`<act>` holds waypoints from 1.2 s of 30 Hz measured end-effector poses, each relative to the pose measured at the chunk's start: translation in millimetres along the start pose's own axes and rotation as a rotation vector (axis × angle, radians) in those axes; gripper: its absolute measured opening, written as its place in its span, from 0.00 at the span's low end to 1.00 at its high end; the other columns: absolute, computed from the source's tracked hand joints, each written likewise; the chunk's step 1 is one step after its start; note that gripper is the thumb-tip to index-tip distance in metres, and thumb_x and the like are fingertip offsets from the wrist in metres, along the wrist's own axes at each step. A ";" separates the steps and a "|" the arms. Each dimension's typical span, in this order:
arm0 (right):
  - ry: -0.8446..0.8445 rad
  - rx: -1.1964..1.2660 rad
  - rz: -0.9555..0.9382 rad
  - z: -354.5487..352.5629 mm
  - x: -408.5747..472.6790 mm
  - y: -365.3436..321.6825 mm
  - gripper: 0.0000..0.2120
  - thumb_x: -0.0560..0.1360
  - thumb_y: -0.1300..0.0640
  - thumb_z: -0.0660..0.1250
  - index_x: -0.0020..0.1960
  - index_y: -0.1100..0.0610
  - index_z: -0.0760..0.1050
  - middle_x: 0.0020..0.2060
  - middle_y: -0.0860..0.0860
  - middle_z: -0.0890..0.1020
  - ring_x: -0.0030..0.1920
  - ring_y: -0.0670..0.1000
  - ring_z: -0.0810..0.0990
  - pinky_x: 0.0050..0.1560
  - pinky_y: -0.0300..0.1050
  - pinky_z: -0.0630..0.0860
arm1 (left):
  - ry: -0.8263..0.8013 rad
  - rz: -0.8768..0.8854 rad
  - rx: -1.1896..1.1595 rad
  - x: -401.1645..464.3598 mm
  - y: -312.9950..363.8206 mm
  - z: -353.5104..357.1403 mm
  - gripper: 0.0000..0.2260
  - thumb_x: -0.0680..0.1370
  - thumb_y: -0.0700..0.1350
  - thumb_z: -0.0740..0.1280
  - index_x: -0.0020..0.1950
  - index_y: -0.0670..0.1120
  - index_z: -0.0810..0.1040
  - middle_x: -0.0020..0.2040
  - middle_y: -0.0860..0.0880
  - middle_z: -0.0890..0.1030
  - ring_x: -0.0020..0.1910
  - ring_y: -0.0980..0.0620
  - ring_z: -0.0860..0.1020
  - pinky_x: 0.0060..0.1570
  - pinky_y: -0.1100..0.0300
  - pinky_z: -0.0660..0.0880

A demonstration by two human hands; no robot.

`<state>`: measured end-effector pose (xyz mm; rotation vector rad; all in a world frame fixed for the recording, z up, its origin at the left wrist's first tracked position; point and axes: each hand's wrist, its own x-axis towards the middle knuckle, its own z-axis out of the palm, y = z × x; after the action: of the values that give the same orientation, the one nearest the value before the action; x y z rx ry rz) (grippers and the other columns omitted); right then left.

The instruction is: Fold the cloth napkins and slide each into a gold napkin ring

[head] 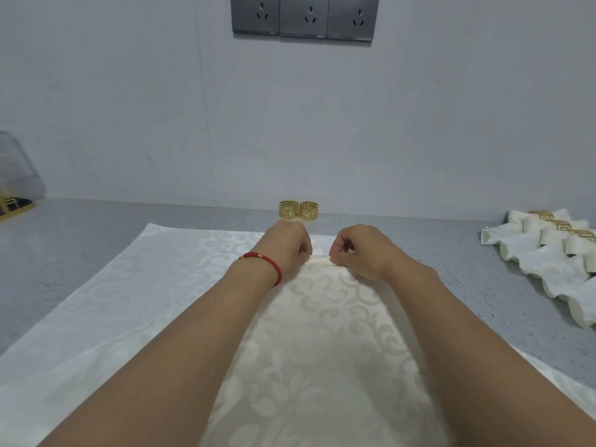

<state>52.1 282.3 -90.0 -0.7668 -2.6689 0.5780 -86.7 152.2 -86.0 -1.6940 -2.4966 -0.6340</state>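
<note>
A white damask cloth napkin (154, 285) lies spread on the grey counter, and part of it is folded over toward the middle under my arms. My left hand (288, 250), with a red cord on the wrist, and my right hand (361, 251) both pinch the far edge of the folded layer near the centre. Two gold napkin rings (299, 210) stand side by side just beyond my hands, near the wall. At the right, several rolled napkins in gold rings (554, 253) lie in a row.
The grey counter (80, 240) meets a pale wall with a strip of power sockets (303, 17) high up. A clear plastic bag and a gold-rimmed object (16, 188) sit at the far left edge.
</note>
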 end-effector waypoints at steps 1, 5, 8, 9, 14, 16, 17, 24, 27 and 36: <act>0.004 -0.038 -0.020 -0.7 0.4 -1.3 0.04 0.75 0.58 0.72 0.42 0.51 0.81 0.41 0.46 0.85 0.45 0.47 0.80 0.62 0.52 0.71 | -0.015 0.012 0.029 -0.7 1.2 -2.2 0.06 0.77 0.38 0.68 0.48 0.46 0.85 0.41 0.55 0.76 0.49 0.49 0.80 0.50 0.57 0.78; -0.029 -0.141 -0.086 -4.8 2.9 -6.1 0.05 0.74 0.59 0.73 0.44 0.49 0.79 0.41 0.45 0.82 0.47 0.48 0.79 0.58 0.48 0.70 | -0.030 0.054 0.178 -3.4 7.6 -9.7 0.05 0.77 0.39 0.68 0.50 0.48 0.82 0.52 0.51 0.80 0.52 0.48 0.79 0.52 0.53 0.77; -0.081 -0.165 -0.096 -10.7 3.6 -7.8 0.09 0.73 0.61 0.73 0.45 0.47 0.79 0.41 0.44 0.80 0.45 0.49 0.79 0.48 0.44 0.74 | -0.056 0.090 0.244 -4.2 10.3 -13.1 0.11 0.74 0.34 0.66 0.50 0.48 0.81 0.52 0.49 0.81 0.50 0.46 0.80 0.46 0.56 0.76; -0.096 -0.171 -0.095 -12.7 2.8 -8.3 0.10 0.73 0.62 0.72 0.45 0.47 0.79 0.41 0.44 0.79 0.45 0.49 0.79 0.45 0.43 0.74 | -0.073 0.099 0.260 -3.8 10.5 -13.6 0.13 0.73 0.32 0.65 0.50 0.48 0.80 0.51 0.49 0.80 0.49 0.46 0.80 0.44 0.56 0.75; -0.236 -0.147 -0.066 -24.5 -3.0 -16.6 0.08 0.73 0.60 0.73 0.48 0.48 0.83 0.39 0.44 0.80 0.41 0.47 0.80 0.43 0.42 0.77 | -0.196 0.094 0.198 -3.8 9.9 -18.1 0.15 0.71 0.29 0.64 0.47 0.47 0.82 0.47 0.49 0.81 0.47 0.46 0.81 0.43 0.58 0.77; -0.262 -0.093 -0.048 -28.7 -6.7 -17.7 0.05 0.74 0.56 0.73 0.47 0.48 0.84 0.37 0.43 0.83 0.39 0.43 0.80 0.43 0.38 0.76 | -0.218 0.071 0.132 -6.3 8.9 -22.6 0.13 0.72 0.31 0.65 0.47 0.47 0.83 0.44 0.51 0.81 0.45 0.48 0.81 0.45 0.59 0.79; -0.251 -0.072 -0.048 -30.2 -7.7 -17.4 0.03 0.75 0.55 0.72 0.46 0.48 0.85 0.37 0.43 0.85 0.38 0.41 0.81 0.43 0.36 0.75 | -0.202 0.062 0.098 -7.2 8.2 -24.8 0.12 0.73 0.33 0.65 0.47 0.47 0.84 0.41 0.53 0.81 0.43 0.50 0.81 0.45 0.60 0.79; -0.222 -0.099 0.001 -28.6 -7.0 -9.5 0.05 0.75 0.54 0.74 0.50 0.50 0.83 0.39 0.44 0.81 0.39 0.44 0.80 0.42 0.39 0.76 | -0.118 0.033 0.006 -9.6 4.6 -22.2 0.09 0.75 0.38 0.70 0.51 0.49 0.86 0.35 0.58 0.76 0.37 0.56 0.76 0.39 0.68 0.69; -0.209 -0.120 -0.018 -27.8 -6.8 -10.5 0.03 0.76 0.56 0.73 0.49 0.52 0.82 0.41 0.46 0.83 0.42 0.48 0.82 0.46 0.42 0.79 | -0.146 0.032 0.009 -9.5 3.6 -21.6 0.07 0.75 0.38 0.71 0.49 0.46 0.85 0.39 0.54 0.79 0.41 0.54 0.78 0.42 0.65 0.72; -0.182 -0.165 -0.039 -27.3 -7.2 -15.5 0.07 0.73 0.63 0.70 0.44 0.52 0.80 0.39 0.46 0.82 0.38 0.47 0.81 0.36 0.38 0.73 | -0.139 0.059 0.165 -11.6 8.2 -20.9 0.08 0.74 0.36 0.65 0.44 0.50 0.78 0.41 0.54 0.76 0.45 0.48 0.79 0.42 0.57 0.75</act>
<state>61.8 274.4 -60.4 -0.7361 -2.9217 0.4405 -78.5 136.9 -67.7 -1.7991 -2.4975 -0.3049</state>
